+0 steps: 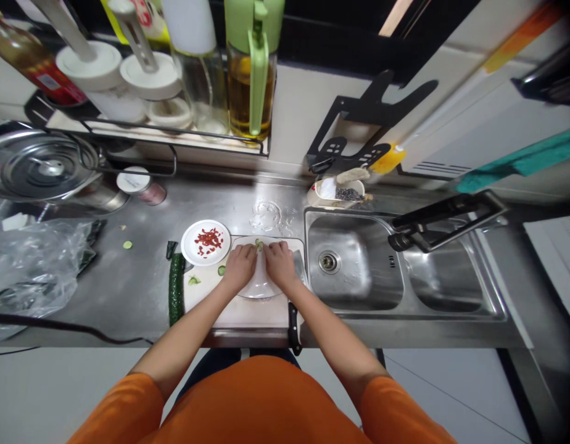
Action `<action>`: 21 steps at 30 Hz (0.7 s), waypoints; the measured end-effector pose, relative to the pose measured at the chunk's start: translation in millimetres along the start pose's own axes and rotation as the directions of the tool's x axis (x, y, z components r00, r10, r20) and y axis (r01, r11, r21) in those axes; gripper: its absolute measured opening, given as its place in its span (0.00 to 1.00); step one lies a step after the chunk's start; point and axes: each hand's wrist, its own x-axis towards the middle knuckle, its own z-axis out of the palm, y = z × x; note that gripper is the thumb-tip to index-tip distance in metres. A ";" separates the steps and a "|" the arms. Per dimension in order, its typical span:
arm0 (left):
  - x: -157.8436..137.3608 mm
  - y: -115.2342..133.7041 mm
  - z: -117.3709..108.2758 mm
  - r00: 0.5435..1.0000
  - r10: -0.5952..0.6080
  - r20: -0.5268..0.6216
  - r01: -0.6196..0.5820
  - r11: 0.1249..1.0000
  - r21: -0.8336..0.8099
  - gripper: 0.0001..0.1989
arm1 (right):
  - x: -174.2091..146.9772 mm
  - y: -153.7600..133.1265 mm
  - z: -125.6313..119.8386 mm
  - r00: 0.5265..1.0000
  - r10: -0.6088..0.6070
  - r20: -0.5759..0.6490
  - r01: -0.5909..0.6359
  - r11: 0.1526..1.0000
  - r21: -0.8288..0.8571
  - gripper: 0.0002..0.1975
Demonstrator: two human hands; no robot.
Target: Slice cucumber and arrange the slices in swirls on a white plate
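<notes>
Cucumber slices: a small group [259,244] is lying at the far rim of the clear plate [257,285], between the two hands; by judgement, the step in hand is arranging these slices along the rim.
Left hand: its [241,266] fingers are resting bent at the rim, just beside the slices; whether they are pinching one or lying loose, one cannot tell.
Right hand: its [279,265] fingers are mirroring that pose from the other side; their grip, too, is escaping view.
Next move: any further adjustment is, by judgement, calling for a light fingertip touch and a steady plate, since thin slices are probably clinging and sliding.
Cutting board: the board [248,317] is lying on the steel table [128,290] and supporting the clear plate; a loose slice [221,270] is lying on it.
Whole cucumber: it [176,290] is lying along the board's left side, near the white plate [189,251], which is holding chopped red pieces [208,242].
Knife: its black handle [293,327] is projecting over the table's near edge, beneath the right forearm.
Writing: the sauce bottle [37,61], yellow packet [152,21] and lidded jar [148,190] are bearing print too blurred for reading; no brand is showing legibly.
</notes>
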 end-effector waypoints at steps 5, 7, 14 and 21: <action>-14.2 -19.4 -21.9 0.986 -0.130 -0.100 0.120 0.988 -0.101 0.16 | -12.3 -2.2 -3.1 0.998 0.036 -0.049 -0.034 0.999 0.039 0.19; -29.2 -32.1 -32.3 0.966 -0.224 -0.132 0.208 0.970 -0.122 0.16 | -22.4 -5.5 -2.0 0.995 0.054 -0.079 -0.047 0.996 0.078 0.19; -85.8 -52.0 -42.4 0.898 -0.438 -0.050 0.422 0.886 -0.191 0.15 | -62.8 -26.4 13.1 0.992 0.042 -0.120 -0.023 0.987 0.160 0.14; -84.5 -41.7 -26.4 0.883 -0.469 -0.002 0.456 0.860 -0.230 0.16 | -77.5 -39.9 20.1 0.994 0.019 -0.108 0.001 0.983 0.181 0.12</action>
